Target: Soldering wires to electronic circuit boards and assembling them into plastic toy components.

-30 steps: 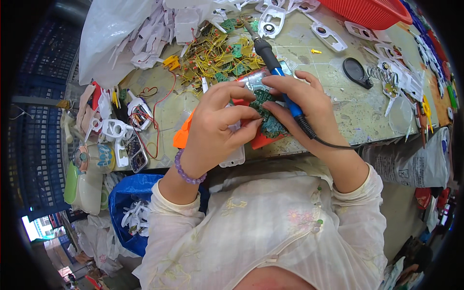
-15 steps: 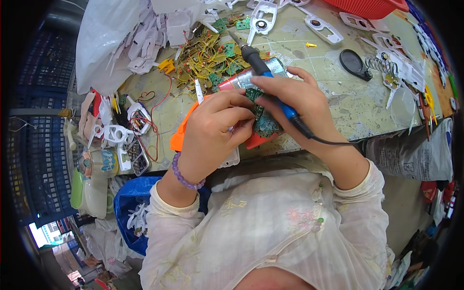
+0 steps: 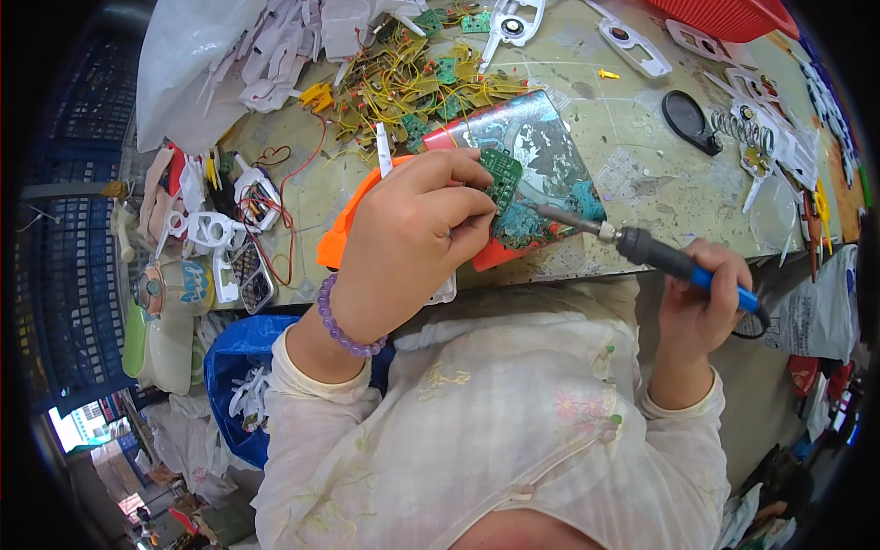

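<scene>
My left hand (image 3: 414, 240) pinches a small green circuit board (image 3: 501, 174) and holds it over a worn red work pad (image 3: 541, 160) on the bench. My right hand (image 3: 701, 302) grips the blue handle of a soldering iron (image 3: 653, 251), off the bench's front edge. The iron's metal tip points left toward the pad, a short way from the board and not touching it. An orange plastic piece (image 3: 341, 234) lies under my left hand.
A heap of green boards with yellow wires (image 3: 412, 87) lies behind the pad. White plastic parts (image 3: 275, 50) and a red basket (image 3: 724, 14) sit at the back. A black round part (image 3: 689, 119) and springs lie right. A blue bin (image 3: 234, 367) stands below left.
My right hand has drawn the soldering iron away from the board, down and to the right past the bench edge. The left hand still holds the board over the now uncovered red pad.
</scene>
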A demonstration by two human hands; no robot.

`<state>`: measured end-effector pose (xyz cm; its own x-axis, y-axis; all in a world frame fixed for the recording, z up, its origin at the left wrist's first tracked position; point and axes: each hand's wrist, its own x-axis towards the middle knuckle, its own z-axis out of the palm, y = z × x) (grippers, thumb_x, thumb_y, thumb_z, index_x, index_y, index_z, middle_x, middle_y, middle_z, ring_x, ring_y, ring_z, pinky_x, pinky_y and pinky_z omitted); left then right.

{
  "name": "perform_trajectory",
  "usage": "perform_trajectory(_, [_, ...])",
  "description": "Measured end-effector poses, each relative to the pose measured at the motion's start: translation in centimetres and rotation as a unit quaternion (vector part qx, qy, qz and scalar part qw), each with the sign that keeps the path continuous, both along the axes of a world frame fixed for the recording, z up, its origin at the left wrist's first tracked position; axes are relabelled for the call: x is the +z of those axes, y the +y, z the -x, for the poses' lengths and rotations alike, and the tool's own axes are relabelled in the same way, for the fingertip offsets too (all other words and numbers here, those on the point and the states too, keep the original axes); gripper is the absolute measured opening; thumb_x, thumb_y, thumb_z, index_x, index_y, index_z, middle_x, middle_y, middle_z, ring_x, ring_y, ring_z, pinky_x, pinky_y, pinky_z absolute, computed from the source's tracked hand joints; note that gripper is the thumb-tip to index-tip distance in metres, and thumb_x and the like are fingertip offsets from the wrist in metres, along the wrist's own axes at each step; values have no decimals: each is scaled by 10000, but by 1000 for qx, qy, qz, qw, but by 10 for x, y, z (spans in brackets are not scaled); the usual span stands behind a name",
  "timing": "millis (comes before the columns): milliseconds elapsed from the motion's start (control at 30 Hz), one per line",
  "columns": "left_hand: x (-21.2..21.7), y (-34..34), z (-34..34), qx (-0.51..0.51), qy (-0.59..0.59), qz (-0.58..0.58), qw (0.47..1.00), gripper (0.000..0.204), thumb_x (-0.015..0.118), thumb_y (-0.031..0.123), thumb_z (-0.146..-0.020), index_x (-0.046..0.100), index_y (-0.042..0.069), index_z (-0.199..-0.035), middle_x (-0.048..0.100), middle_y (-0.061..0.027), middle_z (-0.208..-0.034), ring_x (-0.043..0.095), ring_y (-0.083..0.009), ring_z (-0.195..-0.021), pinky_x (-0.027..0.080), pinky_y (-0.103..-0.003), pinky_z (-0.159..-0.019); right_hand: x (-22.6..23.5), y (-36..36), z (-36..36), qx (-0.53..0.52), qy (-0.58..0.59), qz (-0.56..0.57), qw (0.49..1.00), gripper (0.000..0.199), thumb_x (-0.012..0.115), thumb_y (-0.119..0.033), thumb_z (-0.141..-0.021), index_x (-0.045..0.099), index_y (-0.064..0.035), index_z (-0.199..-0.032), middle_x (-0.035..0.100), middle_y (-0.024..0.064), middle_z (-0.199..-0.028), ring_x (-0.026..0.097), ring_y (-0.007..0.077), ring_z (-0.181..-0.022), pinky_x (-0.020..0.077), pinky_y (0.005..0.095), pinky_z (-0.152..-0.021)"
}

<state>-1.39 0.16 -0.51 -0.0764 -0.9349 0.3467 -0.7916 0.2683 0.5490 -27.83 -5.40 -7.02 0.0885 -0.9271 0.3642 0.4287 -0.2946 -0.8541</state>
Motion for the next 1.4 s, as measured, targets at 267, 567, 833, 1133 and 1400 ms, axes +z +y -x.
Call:
perform_trajectory(267, [-3, 0, 2, 11, -19, 28, 999, 95, 689, -19, -675, 646, 1, -757, 629, -77, -900, 631, -247, -862, 516, -328, -728, -3, 9, -5, 25, 128, 153, 980, 287, 485, -257, -927, 576, 12, -883, 534, 118, -713, 488, 196, -605, 414, 318, -550])
perform_trajectory(567, [1, 1, 5, 23, -7, -16, 1000, 105, 683, -35, -689, 662, -6, -787, 647, -107, -902, 643, -281, -977, 517, -340, -784, -6, 11, -4, 14, 150, 174, 973, 297, 491, -272, -927, 581, 7, -879, 534, 104, -698, 492, 200, -601, 418, 327, -553])
perform_trajectory(833, [-2, -1, 5, 21, -15, 16, 1000, 84, 686, -19, -684, 650, 3, -756, 628, -78, -888, 632, -253, -920, 519, -334, -750, -8, 8, -4, 25, 133, 211, 968, 274, 558, -253, -911, 604, 17, -905, 559, 99, -684, 524, 203, -568, 444, 310, -518])
perform_trajectory(1133, [1, 0, 5, 21, -24, 10, 999, 77, 682, -18, -687, 647, 1, -752, 626, -80, -884, 628, -251, -911, 518, -335, -756, 5, 15, 0, 49, 214, 368, 904, 214, 614, -211, -881, 616, -6, -944, 585, 76, -756, 565, 221, -597, 482, 335, -525])
perform_trajectory(1400, [2, 0, 8, 24, -34, 6, 999, 70, 676, -20, -686, 642, -4, -745, 624, -85, -874, 627, -255, -922, 517, -339, -765, 4, 12, 3, 40, 223, 410, 884, 223, 619, -227, -876, 615, -11, -933, 579, 66, -759, 568, 219, -610, 479, 323, -522])
